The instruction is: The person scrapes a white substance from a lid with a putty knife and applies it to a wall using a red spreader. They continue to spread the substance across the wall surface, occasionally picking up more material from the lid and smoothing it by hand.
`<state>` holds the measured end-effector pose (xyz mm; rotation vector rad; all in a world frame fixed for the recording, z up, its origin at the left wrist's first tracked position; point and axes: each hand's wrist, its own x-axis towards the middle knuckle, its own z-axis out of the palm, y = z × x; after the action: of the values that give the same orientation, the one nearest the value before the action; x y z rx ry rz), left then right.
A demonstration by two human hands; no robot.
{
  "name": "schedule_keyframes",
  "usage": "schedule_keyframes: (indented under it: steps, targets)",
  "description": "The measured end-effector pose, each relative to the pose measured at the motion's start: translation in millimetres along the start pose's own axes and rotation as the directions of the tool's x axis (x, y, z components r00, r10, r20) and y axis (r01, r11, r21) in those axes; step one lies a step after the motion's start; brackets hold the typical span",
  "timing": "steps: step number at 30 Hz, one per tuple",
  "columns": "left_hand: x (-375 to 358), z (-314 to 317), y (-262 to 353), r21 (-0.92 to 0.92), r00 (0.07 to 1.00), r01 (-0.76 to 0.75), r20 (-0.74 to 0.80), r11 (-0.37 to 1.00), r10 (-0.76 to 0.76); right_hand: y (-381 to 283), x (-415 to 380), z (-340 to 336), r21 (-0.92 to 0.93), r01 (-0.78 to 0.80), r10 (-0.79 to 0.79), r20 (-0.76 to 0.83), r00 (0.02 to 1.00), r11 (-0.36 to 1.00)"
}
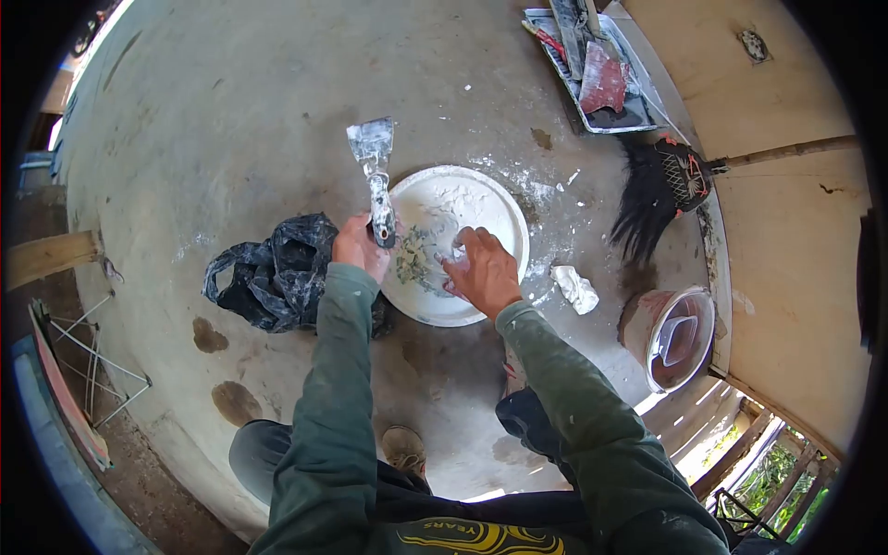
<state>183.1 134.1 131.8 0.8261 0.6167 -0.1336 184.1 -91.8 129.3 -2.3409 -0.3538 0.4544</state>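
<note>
My left hand point(363, 248) is closed on the handle of a putty knife point(372, 157), its wide blade pointing away from me and smeared white. This hand is at the left rim of a round white tray point(518, 213). In the tray are white powder point(458, 199) and a patch of greenish-grey crumbs point(412, 259). Over the tray's right half, my right hand point(486, 273) has curled fingers, with a gap between thumb and forefinger; its fingertips are down at the powder and partly hidden. A crumpled black plastic bag point(287, 273) touches my left wrist area.
White powder is scattered on the concrete floor point(259, 120). At right are a crumpled white wad point(575, 289), a clear bucket point(671, 338) with a cup in it, and a black-bristled broom point(647, 194). A paint tray point(610, 120) with tools lies at the back right.
</note>
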Motion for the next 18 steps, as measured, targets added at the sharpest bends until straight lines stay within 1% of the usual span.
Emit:
schedule_keyframes:
  steps: [1,2,3,4,6,7,8,10,11,12,14,15,16,17,18]
  targets:
    - [-6.7,0.0,-8.3,-0.093,0.999,0.032,-0.003,0.995,-0.032,2.1,-3.5,0.4,-0.003,0.002,-0.002,-0.002,1.0,1.0]
    - [-12.2,0.3,-16.9,-0.187,0.998,0.064,-0.002,0.98,-0.066,5.9,-10.9,1.1,-0.144,0.124,-0.114,0.078,0.99,0.982]
    - [-20.8,4.3,-21.8,-0.157,0.997,0.043,-0.053,0.987,-0.052,9.1,-19.3,1.6,-0.267,0.25,-0.207,0.177,0.962,0.931]
    - [-26.6,-0.2,-25.7,-0.161,0.996,0.051,-0.06,0.986,-0.062,13.4,-29.5,2.4,-0.265,0.245,-0.2,0.186,0.962,0.933]
    - [-36.7,-6.8,-31.4,-0.208,0.996,0.067,-0.041,0.976,-0.077,24.0,-45.5,2.0,-0.387,0.324,-0.228,0.272,0.935,0.864]
    - [-43.8,-4.7,-30.7,-0.212,0.985,0.068,-0.144,0.975,-0.1,29.9,-49.0,4.3,-0.442,0.272,-0.141,0.307,0.941,0.855]
    - [-48.8,-9.0,-32.5,-0.215,0.984,0.066,-0.148,0.974,-0.1,36.2,-50.6,7.3,-0.44,0.276,-0.143,0.312,0.939,0.854]
    - [-59.0,-15.0,-33.2,-0.104,0.973,0.015,-0.229,0.994,-0.039,42.4,-49.9,11.4,-0.412,0.205,-0.124,0.214,0.969,0.888]
    - [-60.8,-15.7,-36.3,-0.12,0.956,0.009,-0.29,0.993,-0.044,45.1,-49.4,15.1,-0.431,0.195,-0.093,0.248,0.964,0.881]
    - [-65.6,-15.4,-35.0,-0.12,0.956,0.015,-0.291,0.993,-0.049,43.2,-49.5,15.9,-0.43,0.191,-0.087,0.249,0.965,0.882]
    - [-72.3,-9.5,-32.3,-0.055,0.957,0.053,-0.283,0.997,-0.066,39.9,-45.2,13.4,-0.466,0.205,-0.109,0.226,0.968,0.861]
    - [-75.1,-2.3,-29.8,-0.044,0.944,0.044,-0.325,0.998,-0.056,39.3,-44.9,14.3,-0.481,0.196,-0.101,0.217,0.971,0.854]
    - [-76.4,1.4,-29.2,-0.055,0.951,0.047,-0.304,0.997,-0.062,38.3,-45.3,16.8,-0.501,0.217,-0.133,0.198,0.971,0.838]
    - [-78.1,2.0,-28.4,0.027,0.946,0.051,-0.322,0.998,-0.04,39.5,-44.0,17.3,-0.522,0.238,-0.165,0.183,0.969,0.819]
    - [-80.3,0.6,-28.9,0.11,0.939,0.057,-0.344,0.992,-0.016,38.1,-41.6,14.9,-0.537,0.231,-0.158,0.179,0.971,0.812]
